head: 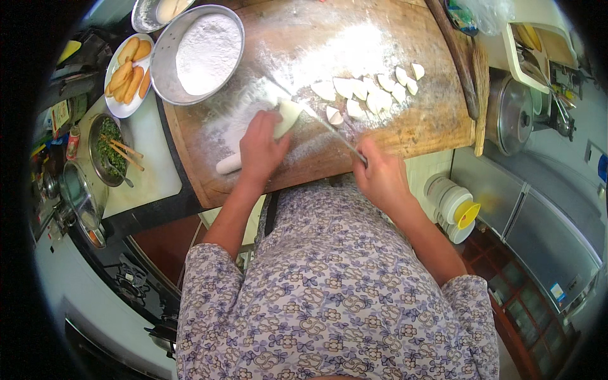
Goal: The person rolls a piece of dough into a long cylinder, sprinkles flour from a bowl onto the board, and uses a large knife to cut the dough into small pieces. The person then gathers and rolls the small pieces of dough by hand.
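Note:
My left hand [263, 147] grips a pale dough roll [288, 118] on the floured wooden board [418, 135]. A rounded, flour-dusted dough end [229, 163] shows on the hand's other side; my fingers hide the stretch between. In my right hand [382, 173] is the handle of a long, thin-bladed knife [335, 133]. Its blade slants up and left across the board, passing close to the right of the dough roll's cut end. Several cut dough pieces [377, 100] lie scattered beyond the blade, to its right, among loose flour [351, 50].
A metal bowl of flour [209, 54] stands at the board's upper left. Beside it are a plate of browned pastries [126, 78] and a bowl of chopped greens [111, 147] with chopsticks. A wooden rolling pin [456, 57] and a straw brush [479, 104] lie along the right edge.

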### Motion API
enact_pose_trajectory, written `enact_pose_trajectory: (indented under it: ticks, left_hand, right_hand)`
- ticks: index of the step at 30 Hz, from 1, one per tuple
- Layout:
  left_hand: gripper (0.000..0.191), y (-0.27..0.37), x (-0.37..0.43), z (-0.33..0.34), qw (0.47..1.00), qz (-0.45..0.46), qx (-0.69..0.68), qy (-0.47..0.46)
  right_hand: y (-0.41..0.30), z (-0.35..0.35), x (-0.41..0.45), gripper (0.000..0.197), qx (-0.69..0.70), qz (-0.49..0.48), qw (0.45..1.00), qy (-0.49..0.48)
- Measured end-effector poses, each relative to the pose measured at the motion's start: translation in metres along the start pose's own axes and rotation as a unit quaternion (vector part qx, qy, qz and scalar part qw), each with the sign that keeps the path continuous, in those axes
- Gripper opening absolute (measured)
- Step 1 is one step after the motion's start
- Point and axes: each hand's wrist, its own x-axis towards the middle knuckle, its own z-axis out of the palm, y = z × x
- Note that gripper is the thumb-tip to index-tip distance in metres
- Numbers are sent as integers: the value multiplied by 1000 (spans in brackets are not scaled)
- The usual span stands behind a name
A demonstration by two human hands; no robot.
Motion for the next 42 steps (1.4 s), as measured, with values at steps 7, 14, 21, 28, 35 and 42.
enact_pose_trajectory:
  ticks: [7, 14, 21, 28, 35, 42]
  left_hand:
    - [40, -10, -12, 8, 990, 118, 80, -22]
    - [37, 3, -6, 5, 989, 120, 64, -53]
    - [37, 1, 1, -6, 991, 117, 44, -57]
    - [26, -13, 3, -11, 996, -13, -83, 6]
    - [30, -16, -3, -10, 994, -36, -97, 22]
    - [29, -13, -13, -25, 1000, -20, 5, 0]
  right_hand:
    - [-4, -6, -25, 20, -44, -12, 997, -64]
    - [0, -3, -25, 17, -91, 49, 988, -115]
    - [14, 10, -7, 18, -86, 84, 983, -135]
    - [14, -8, -25, 15, 0, 35, 998, -53]
    - [4, -14, -26, 15, -32, 2, 994, -106]
    - [-8, 1, 4, 16, -92, 73, 977, -179]
